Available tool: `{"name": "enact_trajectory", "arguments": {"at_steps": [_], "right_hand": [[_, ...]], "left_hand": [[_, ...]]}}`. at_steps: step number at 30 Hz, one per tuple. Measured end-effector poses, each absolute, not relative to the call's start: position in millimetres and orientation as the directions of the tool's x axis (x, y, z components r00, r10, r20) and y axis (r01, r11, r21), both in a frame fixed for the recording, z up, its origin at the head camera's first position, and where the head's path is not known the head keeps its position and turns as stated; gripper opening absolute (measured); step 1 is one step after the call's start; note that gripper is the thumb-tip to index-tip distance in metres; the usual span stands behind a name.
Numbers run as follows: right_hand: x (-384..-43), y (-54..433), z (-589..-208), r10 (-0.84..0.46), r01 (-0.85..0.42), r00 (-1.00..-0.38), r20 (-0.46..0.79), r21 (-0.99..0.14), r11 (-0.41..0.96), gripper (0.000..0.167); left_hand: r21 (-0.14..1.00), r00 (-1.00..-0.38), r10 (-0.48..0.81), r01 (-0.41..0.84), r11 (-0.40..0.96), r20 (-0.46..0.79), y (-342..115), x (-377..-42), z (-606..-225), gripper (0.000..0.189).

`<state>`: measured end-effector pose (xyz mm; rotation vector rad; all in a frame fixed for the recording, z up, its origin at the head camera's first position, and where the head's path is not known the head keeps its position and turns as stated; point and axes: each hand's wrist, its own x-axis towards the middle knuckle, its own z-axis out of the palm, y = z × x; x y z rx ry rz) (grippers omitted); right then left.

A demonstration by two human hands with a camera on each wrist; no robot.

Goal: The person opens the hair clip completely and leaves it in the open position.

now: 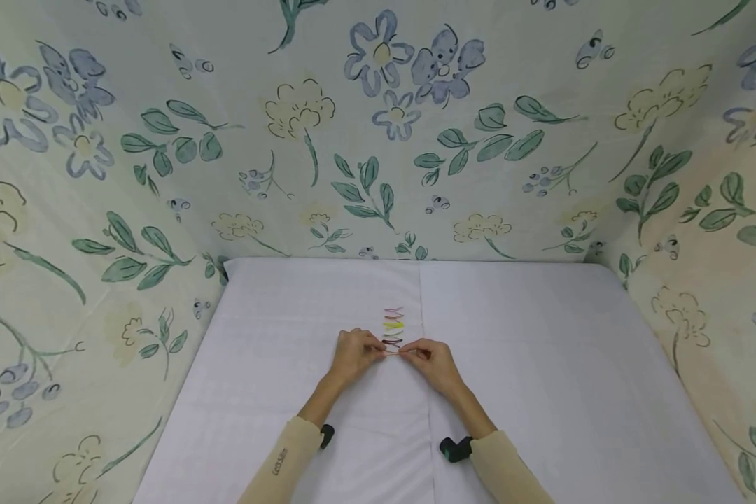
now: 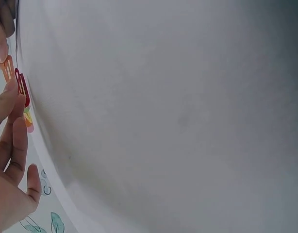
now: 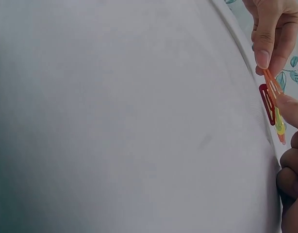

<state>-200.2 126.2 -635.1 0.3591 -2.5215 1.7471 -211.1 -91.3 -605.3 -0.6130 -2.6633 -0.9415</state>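
Note:
Between my two hands is an orange snap hair clip [image 3: 272, 85], held low over the table. My left hand [image 1: 355, 355] pinches one end of it with thumb and fingertips. At the other end, my right hand [image 1: 433, 360] pinches it the same way. Just beyond the fingertips lies a dark red hair clip [image 3: 267, 104]. Behind that, a column of clips runs away from me, among them a yellow one [image 1: 393, 325] and a pink one [image 1: 393, 309] at the far end. In the wrist views, fingers partly hide the orange clip.
A white cloth [image 1: 516, 350] covers the table, with a crease running front to back right of the clips. Floral fabric [image 1: 353, 154] hangs behind and at both sides. A dark wrist device [image 1: 456, 449] sits by the right sleeve.

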Motion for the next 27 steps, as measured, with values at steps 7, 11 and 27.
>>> {"name": "enact_trajectory", "arguments": {"at_steps": [7,11,27], "right_hand": [[-201.1,126.7,-633.6,-0.155,-0.195,-0.978,0.143,-0.894,0.404,0.004],[-202.4,126.4,-633.5,-0.158,-0.178,-0.98,0.117,-0.872,0.456,0.004],[-201.3,123.0,-634.1,-0.195,-0.212,-0.973,0.125,-0.819,0.533,0.007]], "left_hand": [[0.552,-0.893,0.308,0.447,0.704,0.33,-89.9,-213.6,-607.3,0.015],[0.573,-0.905,0.309,0.424,0.701,0.292,-89.7,-214.1,-608.6,0.016],[0.659,-0.962,0.241,0.264,0.704,0.127,-89.1,-213.6,-607.2,0.019]]}}
